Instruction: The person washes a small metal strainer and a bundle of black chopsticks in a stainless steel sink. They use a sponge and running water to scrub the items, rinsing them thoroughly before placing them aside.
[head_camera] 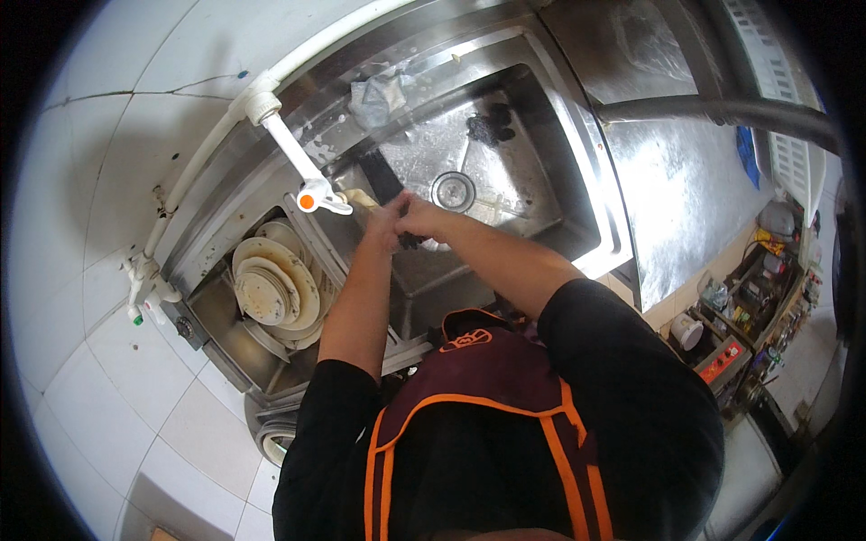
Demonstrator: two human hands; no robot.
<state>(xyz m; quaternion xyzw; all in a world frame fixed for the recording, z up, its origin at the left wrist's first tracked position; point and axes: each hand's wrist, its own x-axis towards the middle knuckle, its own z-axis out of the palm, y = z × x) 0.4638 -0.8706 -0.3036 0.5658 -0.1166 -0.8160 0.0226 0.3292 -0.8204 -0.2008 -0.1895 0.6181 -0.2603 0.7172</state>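
Note:
My left hand (384,226) and my right hand (425,218) meet over the stainless steel sink (433,277), just below the white plastic tap (298,159) with an orange dot. A beige piece, perhaps a cloth or hose (358,198), hangs at the tap's outlet and reaches towards my left hand. The fingers overlap and blur, so their grip is hidden. Partly covered by my hands, a small dark thing (410,241) and a white thing (433,245) show underneath. The round drain strainer (453,191) lies just beyond my right hand.
Stacked dirty plates (260,297) fill part of the left basin (233,348). A pale crumpled cloth (376,101) rests on the back ledge. Dark scraps (490,125) lie in the sink. To the right stand a steel counter (676,196) and a crossing metal pipe (703,111).

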